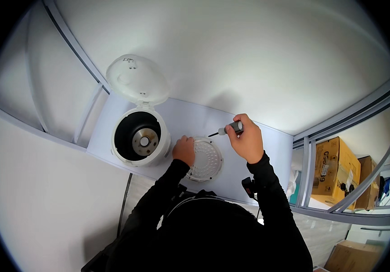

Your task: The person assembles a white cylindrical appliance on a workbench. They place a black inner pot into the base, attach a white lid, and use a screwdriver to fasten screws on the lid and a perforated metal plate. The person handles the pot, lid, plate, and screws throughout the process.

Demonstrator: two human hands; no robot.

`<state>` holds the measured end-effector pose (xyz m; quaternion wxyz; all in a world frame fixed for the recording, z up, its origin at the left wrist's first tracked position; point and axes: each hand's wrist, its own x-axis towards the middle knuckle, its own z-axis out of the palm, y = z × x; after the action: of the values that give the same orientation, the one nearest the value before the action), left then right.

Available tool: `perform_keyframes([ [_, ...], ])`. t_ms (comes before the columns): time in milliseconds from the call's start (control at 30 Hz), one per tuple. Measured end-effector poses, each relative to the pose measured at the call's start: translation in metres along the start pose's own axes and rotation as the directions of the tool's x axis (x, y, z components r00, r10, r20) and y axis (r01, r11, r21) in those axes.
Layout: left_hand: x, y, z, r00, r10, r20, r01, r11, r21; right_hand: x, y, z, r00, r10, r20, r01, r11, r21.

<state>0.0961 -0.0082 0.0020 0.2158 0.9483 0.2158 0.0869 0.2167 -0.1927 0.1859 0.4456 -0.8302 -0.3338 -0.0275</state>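
A round white perforated plate [207, 159] lies on the white table in front of me, with small dark spots around its rim. My left hand [184, 151] is closed at the plate's left edge, its fingers curled down; the fingertips are partly hidden. In my right hand [248, 141] is a screwdriver [222, 131] with a grey handle, gripped above and right of the plate. Its thin dark shaft points left, its tip near the plate's upper rim. Left of the plate stands a white rice cooker [164, 152], lid [138, 81] raised, a round metal heating plate [145, 141] showing inside.
The white table [267, 158] backs against a pale wall. Grey metal frame bars [301, 174] run along both sides. Beyond the right-hand bars are cardboard boxes [328, 170], with another box [353, 257] lower down.
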Motion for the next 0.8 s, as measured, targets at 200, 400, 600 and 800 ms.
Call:
perform_keyframes([
  [200,0.002,-0.010,0.007,0.999,0.005,-0.051,-0.007,0.999,-0.040,-0.007,0.003,-0.006,1.000,-0.017,0.007,0.017,1.000,0.002],
  [400,0.002,-0.017,0.010,0.997,0.036,-0.065,-0.037,0.999,-0.013,-0.014,0.002,-0.010,1.000,-0.015,0.021,0.014,0.999,0.036],
  [600,0.000,-0.021,0.014,0.991,0.094,-0.093,-0.086,0.993,0.086,-0.022,0.003,-0.014,0.998,-0.049,0.026,0.049,0.999,0.010],
  [800,-0.011,-0.012,0.013,0.995,0.058,-0.086,-0.060,0.998,-0.024,-0.034,0.000,-0.022,0.997,-0.062,0.037,0.060,0.997,0.038],
])
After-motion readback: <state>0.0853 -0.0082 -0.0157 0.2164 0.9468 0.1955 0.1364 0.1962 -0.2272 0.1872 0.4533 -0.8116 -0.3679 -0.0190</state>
